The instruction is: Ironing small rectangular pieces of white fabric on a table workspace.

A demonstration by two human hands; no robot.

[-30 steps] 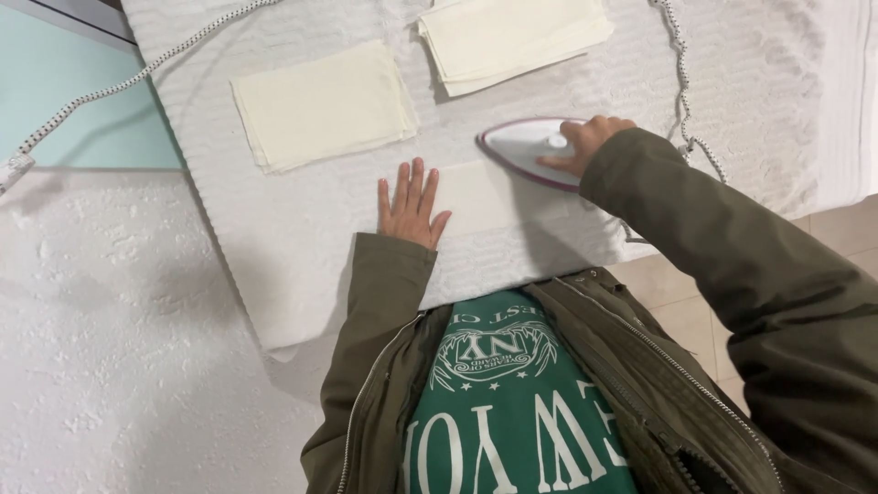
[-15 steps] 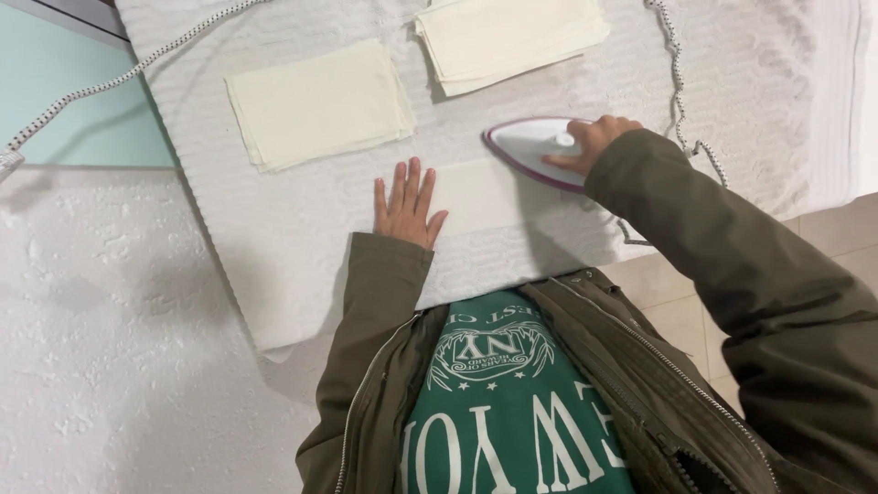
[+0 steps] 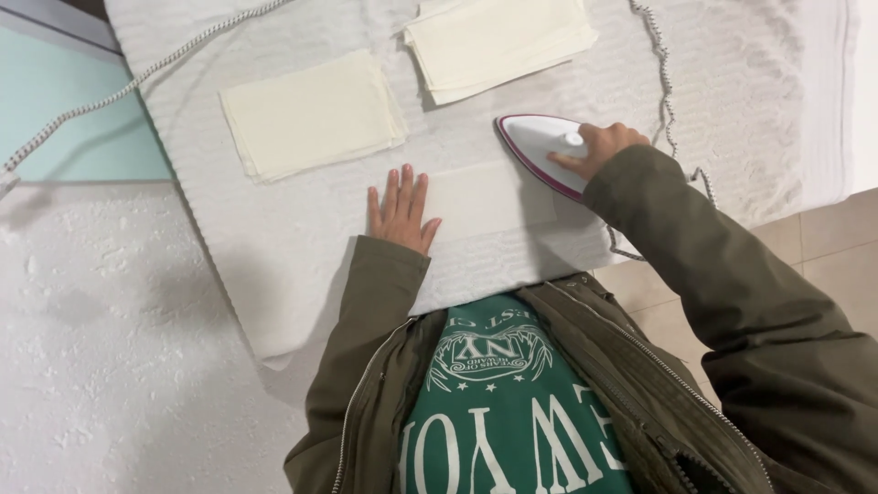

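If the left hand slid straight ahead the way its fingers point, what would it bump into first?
Probably the folded cream cloth stack; the left hand lies flat, fingers pointing up the padded board towards it.

Two stacks of folded cream cloths (image 3: 311, 114) (image 3: 501, 41) lie far on the white towel-covered board (image 3: 274, 247); a braided cord (image 3: 128, 87) trails far left

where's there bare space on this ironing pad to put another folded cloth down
Bare padding lies left of the left hand, below the near cloth stack. Another open strip runs right of the iron, past the braided cord. The middle is crowded: the flat cloth, the iron held by the right hand, and the far stack.
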